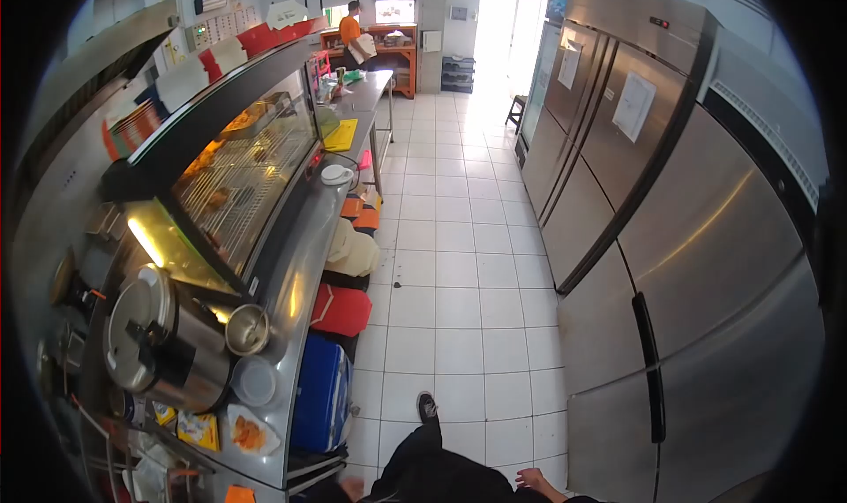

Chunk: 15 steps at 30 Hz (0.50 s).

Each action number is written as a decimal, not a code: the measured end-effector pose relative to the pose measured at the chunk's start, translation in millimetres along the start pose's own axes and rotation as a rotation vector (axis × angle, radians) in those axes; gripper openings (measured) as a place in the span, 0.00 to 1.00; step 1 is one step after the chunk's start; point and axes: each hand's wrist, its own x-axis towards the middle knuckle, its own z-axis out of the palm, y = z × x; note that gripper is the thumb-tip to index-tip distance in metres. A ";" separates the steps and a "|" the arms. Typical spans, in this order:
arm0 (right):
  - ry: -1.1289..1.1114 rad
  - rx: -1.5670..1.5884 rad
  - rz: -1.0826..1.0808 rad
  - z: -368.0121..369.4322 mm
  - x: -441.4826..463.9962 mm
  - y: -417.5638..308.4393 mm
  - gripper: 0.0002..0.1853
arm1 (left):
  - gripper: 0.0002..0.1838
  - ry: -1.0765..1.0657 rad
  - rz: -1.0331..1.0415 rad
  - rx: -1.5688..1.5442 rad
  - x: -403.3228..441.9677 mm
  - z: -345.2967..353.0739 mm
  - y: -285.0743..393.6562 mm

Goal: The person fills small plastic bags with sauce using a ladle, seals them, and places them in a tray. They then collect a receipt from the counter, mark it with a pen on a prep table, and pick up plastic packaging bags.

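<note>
At the bottom edge, right of the dark-clothed body, my right hand (532, 479) hangs low with its fingers partly spread, holding nothing. My left hand (353, 487) shows as a small blurred patch near the bottom, beside the counter's lower part; its fingers cannot be made out. Nearest to it is a blue cooler box (322, 397) under the steel counter (300, 296). On the counter stand a large steel pot with a lid (168, 344), a metal bowl (248, 330), a clear plastic tub (254, 380) and a paper with orange food pieces (251, 432).
A glass food warmer (243, 163) stands on the counter; red (342, 310) and cream containers (353, 251) sit below. Steel refrigerators (618, 132) line the right side. White floor tiles (459, 265) run between. A person in orange (350, 32) stands at the far end.
</note>
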 end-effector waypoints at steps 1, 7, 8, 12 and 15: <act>-0.006 0.012 -0.036 -11.0 -4.1 -19.5 0.19 | 0.16 -0.027 0.078 0.026 16.0 -10.6 49.4; 0.052 0.300 -0.115 -76.0 33.1 -167.2 0.17 | 0.20 0.404 0.844 0.571 87.7 -52.3 474.9; 0.121 0.448 -0.006 -80.9 24.7 -215.6 0.17 | 0.20 0.415 0.915 0.640 92.0 -58.6 545.7; 0.182 0.487 -0.173 -114.7 24.9 -353.4 0.20 | 0.21 0.338 1.145 0.435 34.4 -69.8 757.1; 0.061 0.536 -0.106 -141.5 60.8 -416.3 0.23 | 0.23 0.285 1.166 0.442 35.4 -81.7 832.0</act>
